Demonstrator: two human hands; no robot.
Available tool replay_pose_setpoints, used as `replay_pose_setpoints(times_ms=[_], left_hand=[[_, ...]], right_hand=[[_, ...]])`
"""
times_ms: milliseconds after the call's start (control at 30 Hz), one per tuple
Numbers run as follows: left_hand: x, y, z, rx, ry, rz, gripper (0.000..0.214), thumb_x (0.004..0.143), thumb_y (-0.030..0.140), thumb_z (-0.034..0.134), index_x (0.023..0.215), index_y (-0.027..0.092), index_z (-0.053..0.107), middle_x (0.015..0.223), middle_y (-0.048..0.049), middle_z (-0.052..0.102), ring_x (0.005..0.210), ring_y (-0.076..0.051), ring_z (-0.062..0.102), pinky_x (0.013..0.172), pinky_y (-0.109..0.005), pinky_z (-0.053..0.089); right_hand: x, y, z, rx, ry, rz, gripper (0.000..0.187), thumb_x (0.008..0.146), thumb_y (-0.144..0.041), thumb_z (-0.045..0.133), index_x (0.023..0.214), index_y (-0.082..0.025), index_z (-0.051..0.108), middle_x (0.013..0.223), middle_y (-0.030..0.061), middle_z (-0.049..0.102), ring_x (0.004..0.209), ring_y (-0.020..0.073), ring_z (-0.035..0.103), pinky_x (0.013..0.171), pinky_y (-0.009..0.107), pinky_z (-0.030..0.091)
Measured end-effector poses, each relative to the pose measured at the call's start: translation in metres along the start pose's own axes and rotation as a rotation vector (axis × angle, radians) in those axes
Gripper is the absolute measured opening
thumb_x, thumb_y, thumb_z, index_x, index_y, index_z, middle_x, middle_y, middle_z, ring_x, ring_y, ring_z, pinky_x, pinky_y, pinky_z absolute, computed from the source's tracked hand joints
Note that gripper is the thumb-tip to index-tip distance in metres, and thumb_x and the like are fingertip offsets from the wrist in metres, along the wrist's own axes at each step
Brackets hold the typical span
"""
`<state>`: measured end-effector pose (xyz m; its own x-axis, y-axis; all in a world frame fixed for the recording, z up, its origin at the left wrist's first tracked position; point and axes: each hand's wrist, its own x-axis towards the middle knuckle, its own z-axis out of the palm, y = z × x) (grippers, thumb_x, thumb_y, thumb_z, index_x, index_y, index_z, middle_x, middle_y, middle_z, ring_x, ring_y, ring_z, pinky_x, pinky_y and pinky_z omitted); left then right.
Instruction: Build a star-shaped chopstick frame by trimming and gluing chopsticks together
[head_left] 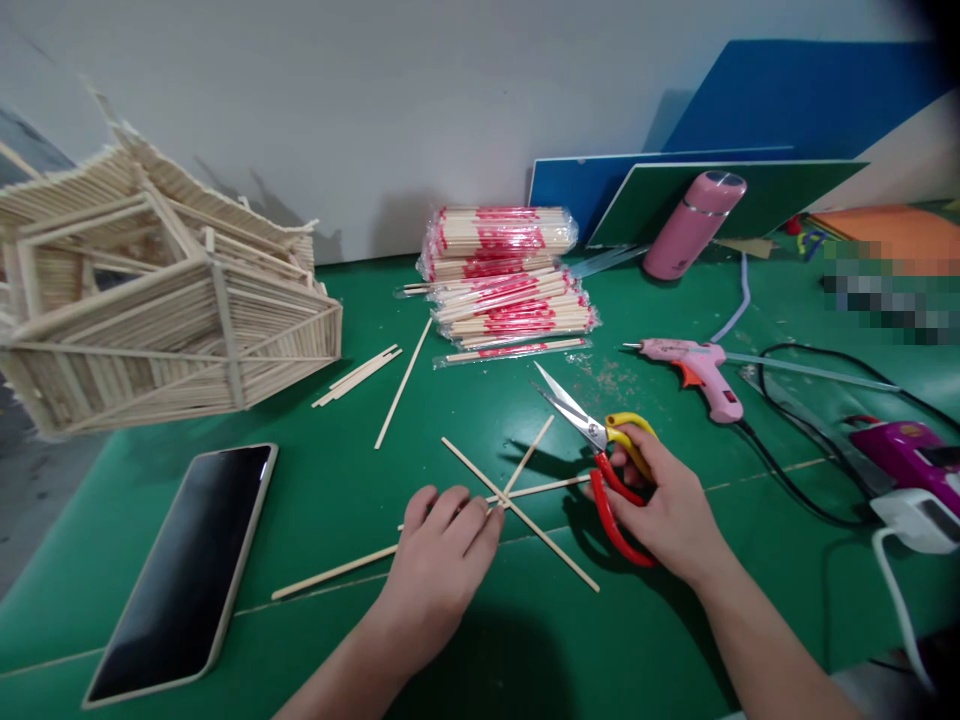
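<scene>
My right hand (667, 500) is closed round a pair of scissors (596, 432) with one red and one yellow handle. The blades point up and left, slightly parted, above the table. My left hand (446, 550) has its fingers bent together over thin wooden chopsticks near the middle. One chopstick (334, 572) sticks out left from under that hand. Another chopstick (555, 542) lies diagonally across the others by my fingertips. A third stick (551, 487) reaches right, towards my right hand. My left fingertips hide part of the crossing.
A model built of sticks (277, 350) stands at left, behind a phone (184, 570). Wrapped chopsticks (510, 290) are piled at the back, with loose sticks (364, 375) nearby. At right lie a pink glue gun (686, 365) and its black cable; a pink bottle (694, 230) stands behind.
</scene>
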<state>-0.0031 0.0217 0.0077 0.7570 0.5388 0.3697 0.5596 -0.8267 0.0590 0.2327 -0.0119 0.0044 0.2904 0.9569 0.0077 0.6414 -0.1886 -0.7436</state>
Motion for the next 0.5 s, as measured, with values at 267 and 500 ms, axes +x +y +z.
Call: replay_pose_setpoints(times_ms=[267,500], left_hand=[[0.0008,-0.0003,-0.0004,-0.001,0.008,0.012,0.029,0.082,0.009,0.033,0.094,0.013,0.059,0.081,-0.0068,0.063,0.083,-0.022,0.048,0.076,-0.041,0.03],[0.0008,0.0008,-0.0009,0.015,0.007,0.018,0.03,0.082,0.008,0.033,0.093,0.012,0.06,0.081,-0.0066,0.063,0.084,-0.023,0.048,0.078,-0.041,0.029]], right_hand=[[-0.0008,0.0025,-0.0002,-0.007,-0.003,-0.013,0.053,0.065,-0.041,0.061,0.111,-0.021,0.044,0.081,0.0017,0.055,0.061,0.0134,0.051,0.061,0.026,0.048],[-0.0007,0.0026,0.0009,-0.011,-0.013,-0.006,0.054,0.065,-0.04,0.062,0.112,-0.02,0.044,0.081,0.0017,0.055,0.062,0.0131,0.051,0.062,0.027,0.048]])
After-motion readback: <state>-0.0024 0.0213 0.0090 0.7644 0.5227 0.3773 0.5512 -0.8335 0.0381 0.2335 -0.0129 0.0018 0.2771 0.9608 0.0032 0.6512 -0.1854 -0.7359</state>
